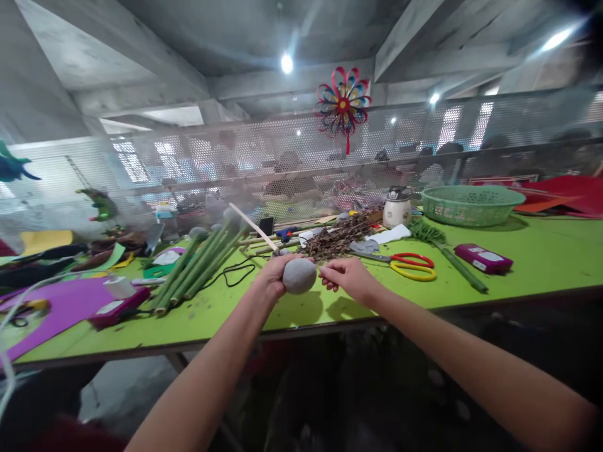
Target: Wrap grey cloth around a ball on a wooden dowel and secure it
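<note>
A smooth grey ball (299, 277) is gripped in my left hand (274, 274), its rounded side facing me. A pale thin stick (252, 225) slants up and away behind that hand; whether it joins the ball is hidden. Just right of the ball, my right hand (351, 277) has its thumb and fingertips pinched together. What they hold, if anything, is too small to name. Scissors (412, 265) with red and yellow handles lie beyond my right hand. Dried brown plant stems (342, 235) are piled behind both hands.
Green-wrapped stalks with grey heads (202, 270) lie at left, near a purple sheet (70, 307) and a magenta box (117, 309). To the right are another magenta box (483, 258), a green stem (464, 270), a green basket (471, 206) and a white jug (396, 208).
</note>
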`<state>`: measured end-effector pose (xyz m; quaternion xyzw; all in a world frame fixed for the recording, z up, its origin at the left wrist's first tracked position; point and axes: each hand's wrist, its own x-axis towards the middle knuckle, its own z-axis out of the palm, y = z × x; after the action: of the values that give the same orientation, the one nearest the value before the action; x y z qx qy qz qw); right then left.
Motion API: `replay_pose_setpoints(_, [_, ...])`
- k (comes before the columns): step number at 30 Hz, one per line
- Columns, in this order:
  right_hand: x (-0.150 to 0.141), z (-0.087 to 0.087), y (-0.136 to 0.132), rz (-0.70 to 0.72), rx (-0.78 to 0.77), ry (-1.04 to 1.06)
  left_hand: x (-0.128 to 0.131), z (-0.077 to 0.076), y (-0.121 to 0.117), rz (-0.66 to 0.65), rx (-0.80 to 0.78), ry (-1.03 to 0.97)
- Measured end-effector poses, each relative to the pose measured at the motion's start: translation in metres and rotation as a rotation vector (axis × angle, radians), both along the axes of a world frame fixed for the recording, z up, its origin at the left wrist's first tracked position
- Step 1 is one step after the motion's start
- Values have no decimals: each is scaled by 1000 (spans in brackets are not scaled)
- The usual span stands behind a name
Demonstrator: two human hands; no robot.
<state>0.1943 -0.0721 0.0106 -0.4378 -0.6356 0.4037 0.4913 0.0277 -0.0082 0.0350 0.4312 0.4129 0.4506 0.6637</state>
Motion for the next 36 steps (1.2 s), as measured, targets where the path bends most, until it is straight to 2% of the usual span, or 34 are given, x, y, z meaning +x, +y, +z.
replay_pose_setpoints(4, [0, -11, -23, -11, -7, 77, 3, -6, -13, 24, 100, 116])
replay_pose_setpoints(11, [0, -23, -38, 46, -124, 244, 10, -14, -25, 125, 551, 385])
replay_pose_setpoints(16, [4, -19, -36, 41, -108, 283, 17, -13, -31, 160, 919, 653])
replay_pose_setpoints(22, [-3, -15, -42, -13, -99, 348, 22, -18, -26, 256, 1084, 773])
replay_pose_setpoints(25, [-9, -16, -39, -32, -34, 258, 21, -21, -23, 255, 1160, 862])
replay_pose_setpoints(28, [-9, -13, -32, -17, 55, 117, 20, -22, -23, 196, 1347, 1038])
replay_pose_setpoints(31, [-1, -5, -23, -70, 182, -53, 21, -23, -26, 166, 1483, 1221])
replay_pose_setpoints(33, [6, 2, -19, -81, 245, -155, 21, -25, -28, 173, 1471, 1263])
replay_pose_setpoints(36, [13, 11, -16, -32, 286, -266, 22, -32, -29, 184, 1374, 1258])
